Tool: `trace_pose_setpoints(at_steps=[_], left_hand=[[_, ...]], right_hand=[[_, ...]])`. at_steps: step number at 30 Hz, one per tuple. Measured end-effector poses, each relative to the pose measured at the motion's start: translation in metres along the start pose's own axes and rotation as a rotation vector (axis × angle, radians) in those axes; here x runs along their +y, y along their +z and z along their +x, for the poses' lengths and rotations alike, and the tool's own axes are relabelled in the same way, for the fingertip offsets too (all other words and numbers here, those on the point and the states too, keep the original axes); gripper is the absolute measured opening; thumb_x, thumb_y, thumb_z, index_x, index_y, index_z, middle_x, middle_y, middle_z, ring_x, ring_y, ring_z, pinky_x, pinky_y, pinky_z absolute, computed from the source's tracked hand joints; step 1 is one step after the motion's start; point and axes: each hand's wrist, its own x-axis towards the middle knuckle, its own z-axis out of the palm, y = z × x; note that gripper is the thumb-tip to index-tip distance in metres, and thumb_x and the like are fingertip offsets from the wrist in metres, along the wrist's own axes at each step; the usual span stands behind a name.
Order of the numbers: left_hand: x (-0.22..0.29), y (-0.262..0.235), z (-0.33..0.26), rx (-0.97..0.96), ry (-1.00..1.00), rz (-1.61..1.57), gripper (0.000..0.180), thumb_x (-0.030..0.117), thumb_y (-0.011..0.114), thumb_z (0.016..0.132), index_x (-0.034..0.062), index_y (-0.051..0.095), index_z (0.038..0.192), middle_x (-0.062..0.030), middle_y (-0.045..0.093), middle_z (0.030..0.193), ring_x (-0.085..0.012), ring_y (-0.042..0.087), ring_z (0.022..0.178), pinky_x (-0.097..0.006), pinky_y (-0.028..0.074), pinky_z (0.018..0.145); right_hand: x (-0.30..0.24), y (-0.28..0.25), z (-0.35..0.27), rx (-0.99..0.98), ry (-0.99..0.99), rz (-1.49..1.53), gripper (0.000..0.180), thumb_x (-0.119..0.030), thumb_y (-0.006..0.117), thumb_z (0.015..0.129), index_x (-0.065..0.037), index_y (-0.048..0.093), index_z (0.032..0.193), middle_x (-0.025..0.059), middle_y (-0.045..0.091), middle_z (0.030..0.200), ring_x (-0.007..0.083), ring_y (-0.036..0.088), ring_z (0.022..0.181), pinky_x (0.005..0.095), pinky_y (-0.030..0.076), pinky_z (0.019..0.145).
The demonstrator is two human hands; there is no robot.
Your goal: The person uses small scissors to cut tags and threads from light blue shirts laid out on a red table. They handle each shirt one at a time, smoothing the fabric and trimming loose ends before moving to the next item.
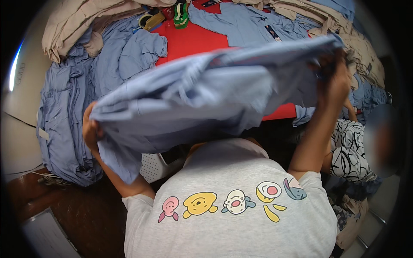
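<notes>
I hold a light blue garment (pixel 202 96) stretched out in the air above a red table (pixel 193 41). My left hand (pixel 89 129) grips its lower left edge, mostly covered by the cloth. My right hand (pixel 333 84) is raised higher and grips the garment's upper right end. The cloth hangs in folds between both hands and hides much of the table's near edge.
A pile of blue garments (pixel 73 99) drapes over the table's left side, with beige ones (pixel 81 21) behind. Another blue garment (pixel 249 23) and beige cloth (pixel 361 51) lie at the back right. A green tape dispenser (pixel 180 15) stands at the back. A person in black-and-white patterned cloth (pixel 350 148) sits at right.
</notes>
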Motion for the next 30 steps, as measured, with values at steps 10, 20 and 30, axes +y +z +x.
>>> trace_pose_setpoints(at_steps=[10, 20, 30], left_hand=[[-0.226, -0.060, 0.066, 0.561, -0.364, 0.709, 0.034, 0.026, 0.078, 0.092, 0.0005, 0.069, 0.113, -0.0048, 0.072, 0.096, -0.0158, 0.067, 0.086, -0.026, 0.050, 0.078], [-0.254, 0.061, -0.030, 0.666, -0.239, 1.067, 0.078, 0.033, 0.090, 0.077, 0.0005, 0.056, 0.139, -0.0169, 0.063, 0.114, -0.0310, 0.064, 0.104, -0.041, 0.052, 0.092], [-0.203, -0.050, 0.041, 0.761, 0.003, 0.082, 0.054, 0.013, 0.076, 0.095, 0.0013, 0.053, 0.143, -0.0116, 0.069, 0.122, -0.0174, 0.067, 0.103, -0.031, 0.051, 0.089]], right_hand=[[0.232, 0.033, 0.031, -0.506, 0.394, -0.170, 0.041, -0.038, 0.050, 0.111, -0.005, 0.064, 0.129, 0.0155, 0.071, 0.124, 0.0238, 0.068, 0.113, 0.0315, 0.054, 0.085], [0.258, -0.110, -0.090, -0.179, 0.800, -0.468, 0.037, -0.032, 0.049, 0.111, -0.002, 0.064, 0.126, 0.0099, 0.075, 0.105, 0.0059, 0.056, 0.057, 0.0218, 0.037, 0.046], [0.275, -0.031, -0.104, -0.353, 0.945, -0.583, 0.027, -0.033, 0.071, 0.099, -0.010, 0.064, 0.087, -0.0051, 0.051, 0.065, 0.0051, 0.037, 0.047, 0.0256, 0.026, 0.042]])
